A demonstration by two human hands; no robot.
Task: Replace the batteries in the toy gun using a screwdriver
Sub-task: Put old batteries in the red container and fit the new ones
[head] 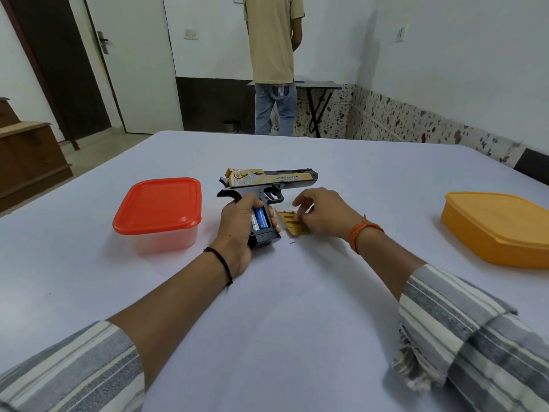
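A black and gold toy gun point(269, 181) lies on its side on the white table point(297, 292), barrel pointing right. My left hand point(237, 230) grips its black handle, where the battery bay is uncovered and a blue battery point(261, 219) shows beside a silver one. Just right of the handle lies the gold battery cover point(289, 223), and my right hand point(320, 212) pinches its right edge with the fingertips. A tiny screw point(292, 242) sits on the table below the cover. No screwdriver is in view.
A clear box with a red lid point(159, 211) stands left of the gun. An orange lidded box point(499, 227) sits at the table's right edge. A person point(274, 63) stands beyond the table, back turned, near a small folding table point(319, 87).
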